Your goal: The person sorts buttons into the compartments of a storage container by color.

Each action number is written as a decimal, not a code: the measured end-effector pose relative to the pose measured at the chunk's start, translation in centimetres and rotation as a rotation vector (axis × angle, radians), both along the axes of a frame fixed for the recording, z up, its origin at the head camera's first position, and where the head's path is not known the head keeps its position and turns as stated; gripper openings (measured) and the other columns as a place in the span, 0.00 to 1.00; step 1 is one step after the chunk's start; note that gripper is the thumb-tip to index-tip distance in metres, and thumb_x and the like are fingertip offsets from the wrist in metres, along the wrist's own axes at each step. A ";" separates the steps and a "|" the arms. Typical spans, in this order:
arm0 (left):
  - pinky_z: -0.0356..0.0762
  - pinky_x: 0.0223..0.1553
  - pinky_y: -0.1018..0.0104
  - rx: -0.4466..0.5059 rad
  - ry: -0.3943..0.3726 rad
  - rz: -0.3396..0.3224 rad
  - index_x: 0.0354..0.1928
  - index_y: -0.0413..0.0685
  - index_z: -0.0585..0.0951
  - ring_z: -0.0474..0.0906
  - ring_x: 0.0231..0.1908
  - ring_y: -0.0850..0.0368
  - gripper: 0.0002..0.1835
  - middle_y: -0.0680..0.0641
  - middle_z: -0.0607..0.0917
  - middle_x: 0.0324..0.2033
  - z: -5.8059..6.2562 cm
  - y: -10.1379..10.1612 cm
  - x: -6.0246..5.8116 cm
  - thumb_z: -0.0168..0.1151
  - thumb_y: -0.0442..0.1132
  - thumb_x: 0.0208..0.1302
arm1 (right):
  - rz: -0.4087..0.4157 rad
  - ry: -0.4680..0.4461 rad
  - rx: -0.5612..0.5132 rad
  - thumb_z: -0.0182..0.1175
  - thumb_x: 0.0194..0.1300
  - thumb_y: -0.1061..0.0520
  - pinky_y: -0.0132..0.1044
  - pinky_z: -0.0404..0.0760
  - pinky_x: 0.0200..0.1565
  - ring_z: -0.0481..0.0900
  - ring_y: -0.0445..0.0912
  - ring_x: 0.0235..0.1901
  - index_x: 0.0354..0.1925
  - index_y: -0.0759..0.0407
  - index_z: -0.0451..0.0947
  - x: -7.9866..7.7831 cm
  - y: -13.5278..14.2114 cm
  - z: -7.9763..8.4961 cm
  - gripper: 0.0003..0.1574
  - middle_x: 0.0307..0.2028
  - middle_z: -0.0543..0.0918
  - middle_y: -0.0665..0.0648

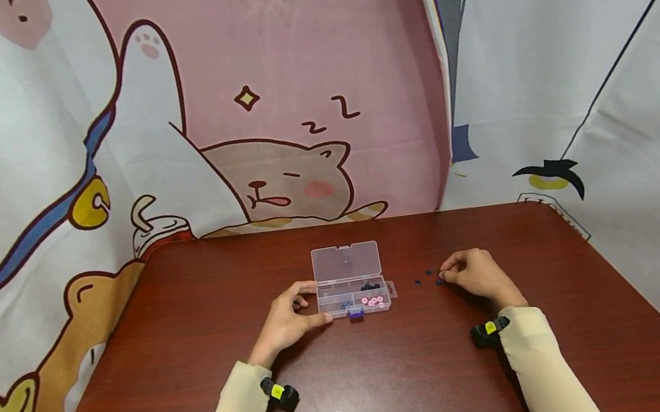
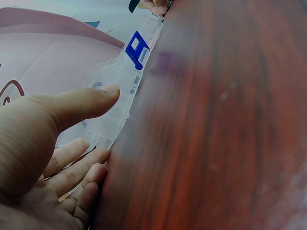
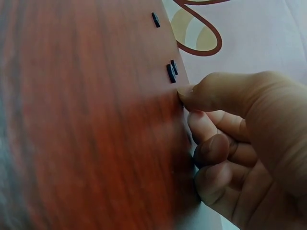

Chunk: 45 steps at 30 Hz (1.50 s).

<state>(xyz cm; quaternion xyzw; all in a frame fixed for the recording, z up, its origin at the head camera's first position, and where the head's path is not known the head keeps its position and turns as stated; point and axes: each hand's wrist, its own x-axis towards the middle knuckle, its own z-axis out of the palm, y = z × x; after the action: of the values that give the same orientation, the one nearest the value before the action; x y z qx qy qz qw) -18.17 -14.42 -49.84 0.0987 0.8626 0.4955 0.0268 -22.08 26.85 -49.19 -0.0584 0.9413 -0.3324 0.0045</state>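
A clear plastic compartment box (image 1: pixel 353 297) with a blue latch (image 2: pixel 138 50) lies on the table, its lid (image 1: pixel 346 261) raised at the back. My left hand (image 1: pixel 287 316) holds the box's left end, thumb at the front corner and fingers at the side. Inside are several pink ring-like pieces (image 1: pixel 372 300) and several dark pieces (image 1: pixel 370 286). To the right of the box, my right hand (image 1: pixel 475 274) pinches at the tabletop with thumb and forefinger. A small dark disc shows at the fingertips, mostly hidden. Loose dark discs (image 3: pixel 156 19) lie beside it.
The brown wooden table (image 1: pixel 352 377) extends around both hands. Behind it hangs a pink and white cartoon cloth (image 1: pixel 297 50). A clear tab (image 1: pixel 392 289) sticks out from the box's right end. Each wrist wears a small black camera (image 1: pixel 282 394).
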 end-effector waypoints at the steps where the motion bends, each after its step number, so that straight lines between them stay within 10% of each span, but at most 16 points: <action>1: 0.73 0.47 0.61 -0.002 0.001 0.000 0.61 0.55 0.80 0.75 0.44 0.56 0.35 0.52 0.85 0.55 0.0 0.0 0.0 0.84 0.43 0.48 | -0.001 0.003 0.002 0.67 0.66 0.58 0.34 0.75 0.31 0.79 0.43 0.27 0.36 0.58 0.87 0.0 0.0 0.0 0.04 0.29 0.86 0.53; 45: 0.73 0.47 0.61 -0.001 -0.003 0.001 0.61 0.54 0.80 0.75 0.45 0.55 0.36 0.52 0.85 0.55 0.1 0.0 0.0 0.84 0.43 0.48 | 0.018 -0.014 -0.004 0.68 0.65 0.58 0.34 0.75 0.31 0.78 0.44 0.28 0.36 0.57 0.88 0.0 0.1 0.1 0.03 0.29 0.86 0.53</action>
<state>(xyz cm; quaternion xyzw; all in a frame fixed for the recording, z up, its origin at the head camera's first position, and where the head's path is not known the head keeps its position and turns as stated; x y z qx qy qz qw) -18.13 -14.39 -49.76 0.0972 0.8627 0.4955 0.0280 -22.08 26.97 -49.07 -0.0645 0.9400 -0.3347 0.0140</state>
